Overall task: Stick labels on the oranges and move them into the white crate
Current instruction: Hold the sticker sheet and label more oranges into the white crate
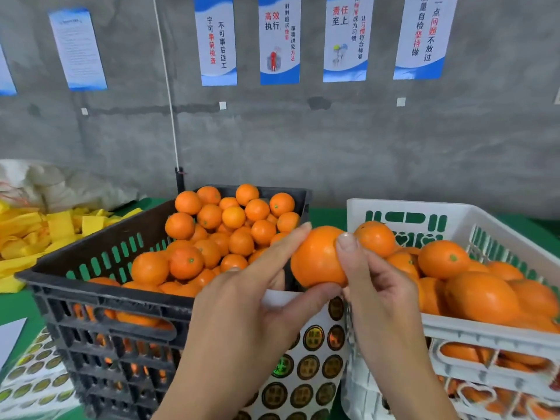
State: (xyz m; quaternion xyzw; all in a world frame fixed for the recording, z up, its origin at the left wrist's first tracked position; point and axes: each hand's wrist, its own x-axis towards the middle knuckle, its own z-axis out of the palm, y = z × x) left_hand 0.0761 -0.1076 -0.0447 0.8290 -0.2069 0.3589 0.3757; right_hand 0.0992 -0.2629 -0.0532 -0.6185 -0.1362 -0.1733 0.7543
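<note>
My left hand (242, 310) grips one orange (315, 256) between thumb and fingers, held up between the two crates. My right hand (378, 286) presses its thumb on the orange's right side, the other fingers curled below; any label under the thumb is hidden. The black crate (100, 292) on the left is heaped with oranges (218, 234). The white crate (485, 331) on the right holds several oranges (472, 286). A sheet of round dark labels (309, 368) hangs between the crates, below my hands.
More label sheets (36, 377) lie at the lower left on the green table (18, 304). Yellow foam pieces (36, 234) and a white sack (60, 183) are piled at the far left. A grey wall with posters (278, 40) stands behind.
</note>
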